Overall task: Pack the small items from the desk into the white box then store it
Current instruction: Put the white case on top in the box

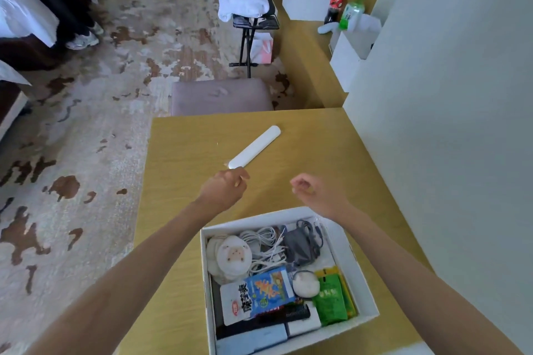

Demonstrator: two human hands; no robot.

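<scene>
The white case (255, 147) lies alone on the desk (184, 153), probably light, rigid and smooth; best pinched mid-length. Left hand (225, 189) reaches its near end, fingers curled, gripping nothing I can see. Right hand (314, 192) hovers loosely curled, empty.

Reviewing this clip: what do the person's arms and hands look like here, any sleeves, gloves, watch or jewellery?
Both forearms are bare along all of their visible length, with no sleeve edge in the frame. The left hand and right hand wear no gloves. No watch, bracelet or ring is visible on either wrist or on the fingers that show.
</scene>
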